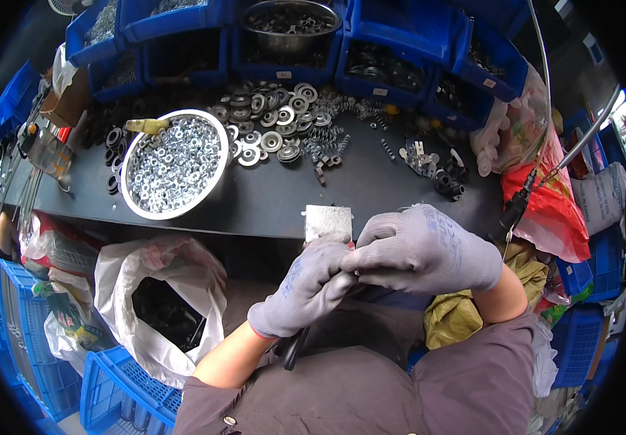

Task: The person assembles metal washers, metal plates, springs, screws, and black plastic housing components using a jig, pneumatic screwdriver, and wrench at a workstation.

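Observation:
Both of my hands wear grey knit gloves and meet just off the table's front edge. My left hand (pixel 304 288) is closed around a dark rod-shaped piece (pixel 295 349), whose black end sticks out below the palm. The fingers of my right hand (pixel 425 250) are pinched together against the left fingertips; whatever sits between them is hidden. A bit of red shows where the gloves touch. Just beyond the hands, a small silvery metal plate (pixel 329 220) lies at the table edge, partly covered by the left glove.
A steel bowl (pixel 126 163) of small nuts stands on the dark table (pixel 269 206). Metal discs (pixel 271 141), springs (pixel 387 148) and small brackets (pixel 420 158) lie behind. Blue bins (pixel 392 43) line the back. A white bag (pixel 121 272) hangs open at left; a cable (pixel 519 206) hangs right.

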Demonstrator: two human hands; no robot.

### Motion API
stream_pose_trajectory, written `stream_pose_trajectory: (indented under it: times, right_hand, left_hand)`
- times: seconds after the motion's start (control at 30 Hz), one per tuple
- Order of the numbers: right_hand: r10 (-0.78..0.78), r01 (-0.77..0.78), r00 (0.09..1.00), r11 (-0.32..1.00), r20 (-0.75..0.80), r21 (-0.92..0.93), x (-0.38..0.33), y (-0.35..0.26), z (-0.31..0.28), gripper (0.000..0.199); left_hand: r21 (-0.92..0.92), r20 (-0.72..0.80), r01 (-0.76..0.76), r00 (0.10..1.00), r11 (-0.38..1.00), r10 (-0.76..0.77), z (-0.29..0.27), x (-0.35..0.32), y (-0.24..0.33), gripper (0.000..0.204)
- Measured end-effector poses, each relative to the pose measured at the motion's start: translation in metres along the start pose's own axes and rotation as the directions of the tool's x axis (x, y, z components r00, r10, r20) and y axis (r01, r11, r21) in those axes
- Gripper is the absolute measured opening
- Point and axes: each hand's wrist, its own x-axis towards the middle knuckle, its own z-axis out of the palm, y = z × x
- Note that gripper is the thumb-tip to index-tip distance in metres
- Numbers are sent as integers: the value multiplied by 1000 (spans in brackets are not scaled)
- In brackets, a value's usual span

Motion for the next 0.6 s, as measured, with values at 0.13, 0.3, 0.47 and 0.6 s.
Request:
stream_pose_trajectory:
  times: [0.13,0.3,0.47,0.6]
  right_hand:
    - [13,-13,1000,1000,6,3,0,3,1,26]
    - [-11,14,985,1000,-174,14,1,9,11,27]
    - [282,-254,566,954,-775,162,-13,46,41,26]
    - [225,-573,788,607,-573,-550,-29,137,101,28]
  left_hand:
    - [-1,18,0,1000,1000,0,-2,2,-1,29]
    - [12,-66,62,996,998,-61,-6,-7,5,19]
    - [-35,-57,29,998,999,-31,3,-1,5,11]
    - [151,-80,51,996,987,-39,-8,7,31,16]
